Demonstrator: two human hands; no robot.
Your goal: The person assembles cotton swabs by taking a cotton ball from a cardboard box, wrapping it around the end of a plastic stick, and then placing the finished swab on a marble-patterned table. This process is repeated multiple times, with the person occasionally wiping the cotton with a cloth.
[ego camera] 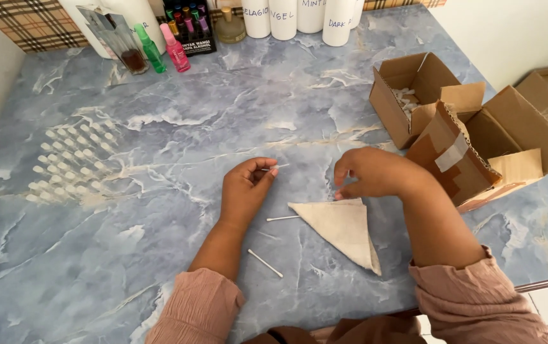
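Rows of small clear vials (73,162) stand at left of frame. Left hand (243,191) at centre pinches a thin white stick (275,167) by its end. Two more sticks (265,263) lie lower centre beside a folded cloth triangle (343,230). Right hand (376,173), fingers narrowed, touches the cloth's top edge. Risk: pinched stick slips from that light fingertip grip.

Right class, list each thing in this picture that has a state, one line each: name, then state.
left hand: fingers pinching a thin white stick
right hand: fingers touching the folded cloth
folded cloth: flat, triangular
cardboard boxes: open, flaps up
two loose sticks: lying on the counter
small clear vials: standing in rows
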